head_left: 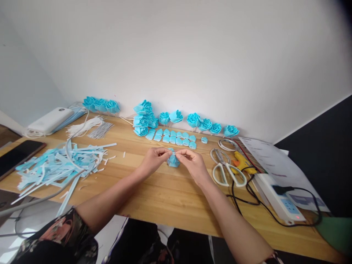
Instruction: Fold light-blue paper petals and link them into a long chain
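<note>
Over the middle of the wooden table, my left hand (155, 159) and my right hand (191, 161) come together at a small blue petal piece (173, 160). Thumb and forefinger of each hand pinch it, one hand on either side. Part of the piece is hidden by my fingertips. Just beyond my hands, several cut blue petals (172, 139) lie in two rows. One single petal (204, 140) sits apart to their right. Finished blue flowers (194, 119) lean along the wall, and more flowers (141, 120) are stacked left of them.
White-handled scissors (229, 176), a yellow glue gun (243, 163), a power strip (282, 201) with black cords and a printed sheet (269, 157) lie right. At left are blue scraps (63, 161), white ties (85, 126), a phone (20, 156) and a white power bank (51, 119).
</note>
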### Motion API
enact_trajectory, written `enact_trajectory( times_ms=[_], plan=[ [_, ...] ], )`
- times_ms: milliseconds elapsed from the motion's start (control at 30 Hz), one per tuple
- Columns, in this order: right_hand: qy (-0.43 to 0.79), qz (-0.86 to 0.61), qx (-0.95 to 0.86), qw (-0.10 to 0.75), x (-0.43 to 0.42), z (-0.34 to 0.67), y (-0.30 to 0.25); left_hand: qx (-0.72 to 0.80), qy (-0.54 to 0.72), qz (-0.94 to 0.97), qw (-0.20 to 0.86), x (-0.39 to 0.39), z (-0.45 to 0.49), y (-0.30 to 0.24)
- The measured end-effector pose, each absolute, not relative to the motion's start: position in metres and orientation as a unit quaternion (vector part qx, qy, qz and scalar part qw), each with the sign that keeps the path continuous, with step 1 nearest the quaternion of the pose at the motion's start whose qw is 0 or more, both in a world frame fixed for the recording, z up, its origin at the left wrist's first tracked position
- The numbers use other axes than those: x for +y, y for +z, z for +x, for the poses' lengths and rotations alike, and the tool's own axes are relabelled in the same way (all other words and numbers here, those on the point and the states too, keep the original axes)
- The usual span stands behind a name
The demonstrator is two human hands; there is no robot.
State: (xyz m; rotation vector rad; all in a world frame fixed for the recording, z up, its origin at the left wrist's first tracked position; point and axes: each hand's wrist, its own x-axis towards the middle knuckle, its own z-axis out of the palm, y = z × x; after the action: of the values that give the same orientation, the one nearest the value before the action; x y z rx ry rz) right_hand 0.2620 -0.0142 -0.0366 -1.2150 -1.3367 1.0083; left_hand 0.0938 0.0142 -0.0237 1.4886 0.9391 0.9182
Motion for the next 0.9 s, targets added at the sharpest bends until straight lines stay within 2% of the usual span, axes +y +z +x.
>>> enact_trajectory(
  times_ms=[467,667,900],
  plan=[
    [0.362,-0.521,-0.594,0.496,-0.017,0.260,-0.037,0.402,0.402,0.625,0.535,0.017,0.095,-0.029],
    [0.397,-0.492,-0.536,0.560,-0.017,0.263,-0.028,0.412,0.422,0.599,0.541,0.021,0.094,-0.032],
    [0.413,-0.484,-0.574,0.515,-0.015,0.263,-0.032,0.401,0.409,0.622,0.533,0.016,0.095,-0.030]
  ],
)
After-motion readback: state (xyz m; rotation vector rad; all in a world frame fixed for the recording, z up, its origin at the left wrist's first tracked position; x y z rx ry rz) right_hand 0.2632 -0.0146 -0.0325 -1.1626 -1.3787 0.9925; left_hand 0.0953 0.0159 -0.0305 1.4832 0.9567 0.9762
